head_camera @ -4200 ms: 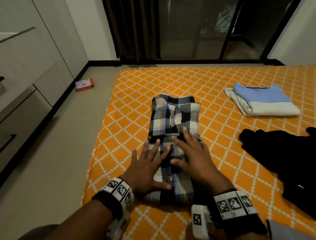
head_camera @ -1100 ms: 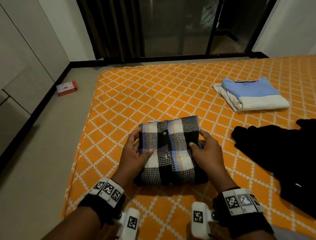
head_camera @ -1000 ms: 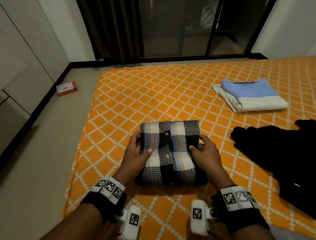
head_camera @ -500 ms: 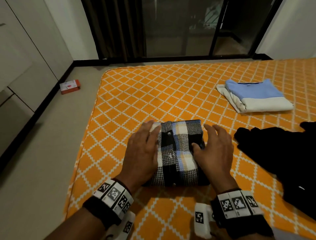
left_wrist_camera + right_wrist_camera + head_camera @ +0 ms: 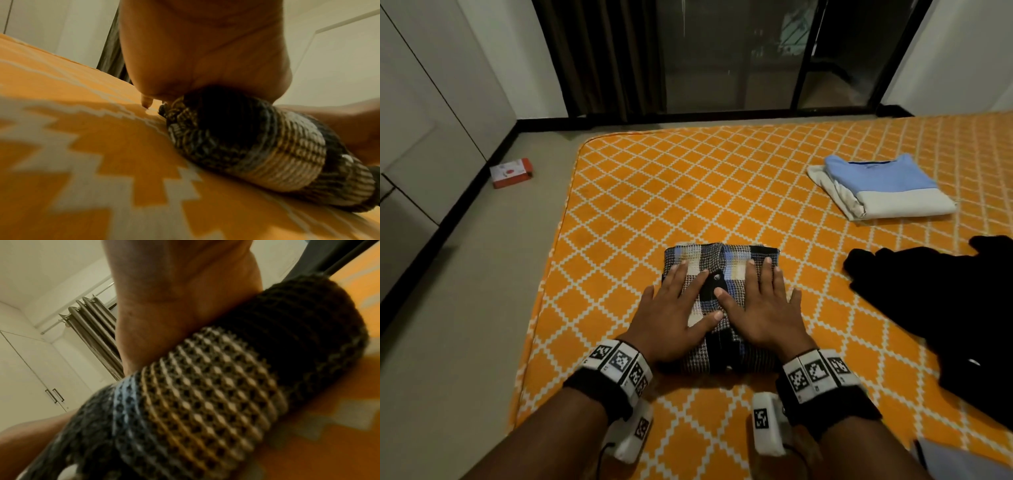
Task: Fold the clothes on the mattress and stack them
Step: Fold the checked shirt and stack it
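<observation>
A checked black, blue and cream shirt (image 5: 722, 260) lies folded into a small square on the orange mattress (image 5: 688, 192), near its front left corner. Both hands lie flat on top of it with fingers straight and spread: my left hand (image 5: 674, 308) on its left half, my right hand (image 5: 760, 305) on its right half. The left wrist view shows the palm (image 5: 201, 53) pressing the folded edge of the checked shirt (image 5: 277, 155). In the right wrist view the palm (image 5: 180, 293) rests on the waffle-weave fold of the shirt (image 5: 205, 394). A folded stack, blue top over cream (image 5: 883, 186), sits at the far right.
A crumpled black garment (image 5: 941, 308) lies on the mattress to the right of the shirt. A small red and white box (image 5: 511, 168) sits on the floor at the left by the cabinets. The mattress's left edge (image 5: 544, 274) runs close to my left hand.
Earlier the shirt lay long and half folded; then both hands gripped its sides as a square. Now the hands have let go of the sides and lie flat on top, pressing it down.
</observation>
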`<action>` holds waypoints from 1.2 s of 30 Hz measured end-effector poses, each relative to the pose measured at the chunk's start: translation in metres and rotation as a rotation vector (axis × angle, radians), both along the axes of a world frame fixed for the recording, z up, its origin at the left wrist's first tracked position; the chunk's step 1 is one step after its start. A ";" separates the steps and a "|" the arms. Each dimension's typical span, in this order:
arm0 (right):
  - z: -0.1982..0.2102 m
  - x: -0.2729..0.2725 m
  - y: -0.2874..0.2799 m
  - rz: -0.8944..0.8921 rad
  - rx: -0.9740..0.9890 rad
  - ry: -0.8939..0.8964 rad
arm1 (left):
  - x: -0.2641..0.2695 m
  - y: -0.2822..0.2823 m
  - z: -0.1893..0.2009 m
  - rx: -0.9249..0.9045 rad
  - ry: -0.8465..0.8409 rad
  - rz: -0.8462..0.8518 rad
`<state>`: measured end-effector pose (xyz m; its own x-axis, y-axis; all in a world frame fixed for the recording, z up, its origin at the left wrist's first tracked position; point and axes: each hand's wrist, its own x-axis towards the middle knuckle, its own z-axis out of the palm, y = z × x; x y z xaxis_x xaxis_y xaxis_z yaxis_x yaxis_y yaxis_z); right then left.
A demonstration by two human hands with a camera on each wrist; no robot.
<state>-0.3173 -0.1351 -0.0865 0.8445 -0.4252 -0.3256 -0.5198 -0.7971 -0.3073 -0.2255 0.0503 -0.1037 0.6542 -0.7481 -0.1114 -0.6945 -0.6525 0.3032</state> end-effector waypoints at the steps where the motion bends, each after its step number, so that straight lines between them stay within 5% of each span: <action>1: 0.001 0.001 0.000 -0.004 0.002 0.005 | 0.001 0.002 0.001 -0.002 0.004 -0.002; 7: 0.008 0.001 -0.005 -0.103 0.060 -0.031 | -0.010 0.008 0.012 -0.006 0.014 -0.032; 11: 0.012 0.003 -0.034 -0.335 0.128 -0.197 | -0.022 0.009 0.041 0.040 -0.170 -0.124; 15: 0.006 0.003 -0.051 -0.443 0.447 -0.156 | -0.055 -0.003 0.046 0.001 -0.404 -0.285; 20: 0.034 0.001 -0.045 -0.500 0.783 -0.185 | -0.082 -0.030 0.039 0.123 -0.352 -0.106; 23: 0.057 -0.007 -0.047 -0.484 1.009 -0.296 | -0.082 -0.034 0.053 -0.040 -0.302 -0.064; 25: 0.076 -0.012 -0.046 -0.418 1.167 -0.473 | -0.078 -0.034 0.074 -0.404 -0.161 0.027; 28: 0.108 -0.014 -0.036 -0.295 1.097 -0.775 | -0.080 -0.047 0.105 -1.130 0.460 0.270; 31: 0.119 -0.007 -0.027 -0.055 0.574 -0.972 | -0.091 -0.055 0.105 -1.497 1.096 0.428; 33: 0.105 -0.002 -0.017 0.103 0.116 -0.800 | -0.102 -0.056 0.092 -1.578 1.343 0.589; 36: 0.051 0.002 0.003 0.280 0.013 -0.316 | -0.121 -0.051 0.066 -1.448 1.475 0.948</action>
